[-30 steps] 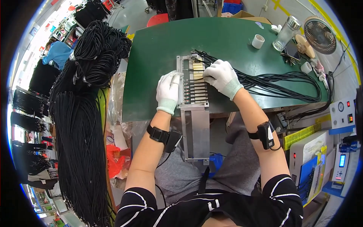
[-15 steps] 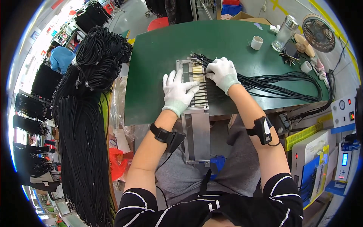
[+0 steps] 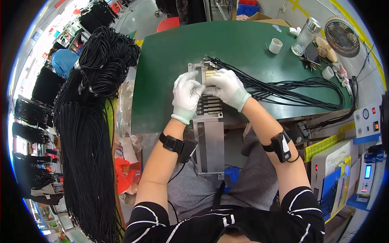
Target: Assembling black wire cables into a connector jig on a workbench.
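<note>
A long metal fixture (image 3: 213, 148) with a row of slots lies across the near edge of the green table and juts out over my lap. Black cable ends (image 3: 210, 106) sit side by side in its lower slots, while pale cream pieces (image 3: 210, 73) show in the upper ones. My left hand (image 3: 186, 96), in a white glove, is over the fixture's left side with its fingers curled inward. From the right, my gloved right hand (image 3: 227, 87) meets it above the slots, fingertips pinched together. Whatever is between the fingers is hidden. A looped bundle of black cables (image 3: 300, 83) runs rightward from the fixture.
The green table (image 3: 170, 48) holds a white tape roll (image 3: 275, 45), a glass bottle (image 3: 306, 35) and a small fan (image 3: 342, 35) at the back right. Thick black cable bundles (image 3: 87, 154) hang at left. Control boxes (image 3: 366, 115) stand at right. A person in blue (image 3: 64, 62) is far left.
My hands have come together over the fixture. The right one moved left and slightly down; the left one's spread fingers have curled in toward it.
</note>
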`<state>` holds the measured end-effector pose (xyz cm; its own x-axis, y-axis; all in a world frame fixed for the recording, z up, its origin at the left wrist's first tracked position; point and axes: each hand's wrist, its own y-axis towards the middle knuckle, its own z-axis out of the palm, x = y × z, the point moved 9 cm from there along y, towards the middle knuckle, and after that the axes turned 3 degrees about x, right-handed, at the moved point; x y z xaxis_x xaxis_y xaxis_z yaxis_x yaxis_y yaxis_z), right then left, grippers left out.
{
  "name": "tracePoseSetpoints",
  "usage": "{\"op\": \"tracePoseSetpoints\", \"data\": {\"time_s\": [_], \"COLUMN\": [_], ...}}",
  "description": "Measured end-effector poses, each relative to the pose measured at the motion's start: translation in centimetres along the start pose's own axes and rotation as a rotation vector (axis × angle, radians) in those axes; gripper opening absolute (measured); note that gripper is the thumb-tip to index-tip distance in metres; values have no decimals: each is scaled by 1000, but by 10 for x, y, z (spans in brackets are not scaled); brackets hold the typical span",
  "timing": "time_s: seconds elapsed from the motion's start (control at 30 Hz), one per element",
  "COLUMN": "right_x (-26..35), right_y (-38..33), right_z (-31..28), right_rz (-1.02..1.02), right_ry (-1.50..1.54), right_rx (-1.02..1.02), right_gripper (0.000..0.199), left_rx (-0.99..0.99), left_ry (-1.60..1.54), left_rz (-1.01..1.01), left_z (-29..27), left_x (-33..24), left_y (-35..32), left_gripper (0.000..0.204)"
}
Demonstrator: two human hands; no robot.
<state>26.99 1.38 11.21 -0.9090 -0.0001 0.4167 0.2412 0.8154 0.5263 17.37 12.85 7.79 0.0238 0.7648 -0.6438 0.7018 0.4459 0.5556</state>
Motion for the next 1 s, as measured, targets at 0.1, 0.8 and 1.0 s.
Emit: {"op": "tracePoseSetpoints", "data": {"time_s": [0.1, 0.8, 1.0], "right_x": [-15, -40, -33], "right_y": [-5, -11, -11], "right_z": [1, 2, 3], "right_rz": [33, 88, 52], "right_ry": [10, -342, -324], "right_rx": [51, 97, 80], "right_gripper": [16, 12, 12], "left_rx": [-12, 3, 63], "left_ry": [17, 96, 59], "left_rz": [-4, -299, -129], "left_z": [-5, -6, 3], "left_x": [2, 44, 27], "left_y": [-1, -6, -2], "left_gripper": [18, 26, 26]}}
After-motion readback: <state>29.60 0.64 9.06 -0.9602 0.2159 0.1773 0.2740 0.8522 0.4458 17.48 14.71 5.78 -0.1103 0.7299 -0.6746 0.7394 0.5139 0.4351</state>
